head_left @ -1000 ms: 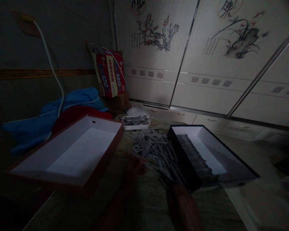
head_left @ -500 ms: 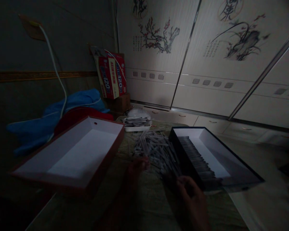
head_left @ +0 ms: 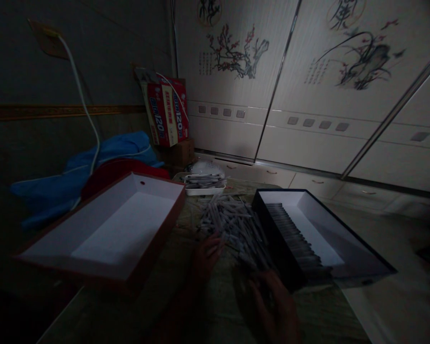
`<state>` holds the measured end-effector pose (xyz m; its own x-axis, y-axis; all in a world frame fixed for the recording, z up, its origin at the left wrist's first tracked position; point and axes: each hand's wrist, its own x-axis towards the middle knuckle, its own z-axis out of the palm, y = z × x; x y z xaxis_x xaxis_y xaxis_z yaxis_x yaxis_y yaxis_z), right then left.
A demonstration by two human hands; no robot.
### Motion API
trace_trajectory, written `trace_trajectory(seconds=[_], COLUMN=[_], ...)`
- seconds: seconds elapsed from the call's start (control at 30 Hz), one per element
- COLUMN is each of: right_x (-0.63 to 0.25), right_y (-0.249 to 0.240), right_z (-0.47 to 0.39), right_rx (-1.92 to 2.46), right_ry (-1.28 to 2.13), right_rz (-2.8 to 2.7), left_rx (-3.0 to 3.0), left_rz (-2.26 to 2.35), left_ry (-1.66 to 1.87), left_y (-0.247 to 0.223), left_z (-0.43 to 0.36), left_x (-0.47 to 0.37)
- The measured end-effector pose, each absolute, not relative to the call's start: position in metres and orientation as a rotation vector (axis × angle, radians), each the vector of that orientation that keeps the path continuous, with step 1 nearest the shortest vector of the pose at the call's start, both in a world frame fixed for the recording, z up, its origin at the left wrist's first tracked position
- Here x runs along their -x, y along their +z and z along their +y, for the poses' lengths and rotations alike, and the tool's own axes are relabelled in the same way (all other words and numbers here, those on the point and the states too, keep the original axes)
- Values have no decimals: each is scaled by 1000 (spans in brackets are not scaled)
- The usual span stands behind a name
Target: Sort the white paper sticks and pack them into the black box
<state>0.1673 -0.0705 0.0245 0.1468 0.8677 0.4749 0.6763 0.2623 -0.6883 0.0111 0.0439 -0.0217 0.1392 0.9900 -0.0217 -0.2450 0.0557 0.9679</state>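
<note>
A pile of thin translucent sticks or tubes (head_left: 236, 220) lies mid-table between two boxes. At its near left edge is my left hand (head_left: 208, 255), fingers bent close together; whatever they may grip is too dark to make out. My right hand (head_left: 274, 296) is at the near end of the pile, beside the dark box, its fingers curled and their tips dim. The dark box (head_left: 347, 234) on the right holds a row of similar pieces along its left side. On the left, the red box (head_left: 114, 234) shows a bare white inside.
Behind the pile, a white tray (head_left: 205, 191) holds more thin pieces. A blue cloth (head_left: 111, 148) and a red item (head_left: 122, 167) lie behind the red box. Further back stands a red carton (head_left: 170, 114) before sliding doors (head_left: 229, 134). A white cable (head_left: 80, 91) hangs at left.
My right hand has moved slightly left, with its fingers now lower in view. My left hand has turned a little and its fingers show more clearly.
</note>
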Motion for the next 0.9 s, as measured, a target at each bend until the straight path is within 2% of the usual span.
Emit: trace_trajectory(seconds=[0.23,0.37,0.63,0.9], right_x=[-158,-152,-145,-148], right_y=[0,3,14,14], right_z=[-74,-76,-69,-65], right_rx=[1525,1546,1555,1561], right_ry=[394,502,403,473], right_rz=[-1462,-1444,-1512,-1645], left_rx=[-737,-560,-490,-539], left_rz=[824,637,520,567], left_ry=[1324,1251,1253,1227], left_y=[-15,-10,-18,-10], left_z=[45,45,47,42], left_x=[-8,-3,-2,-7])
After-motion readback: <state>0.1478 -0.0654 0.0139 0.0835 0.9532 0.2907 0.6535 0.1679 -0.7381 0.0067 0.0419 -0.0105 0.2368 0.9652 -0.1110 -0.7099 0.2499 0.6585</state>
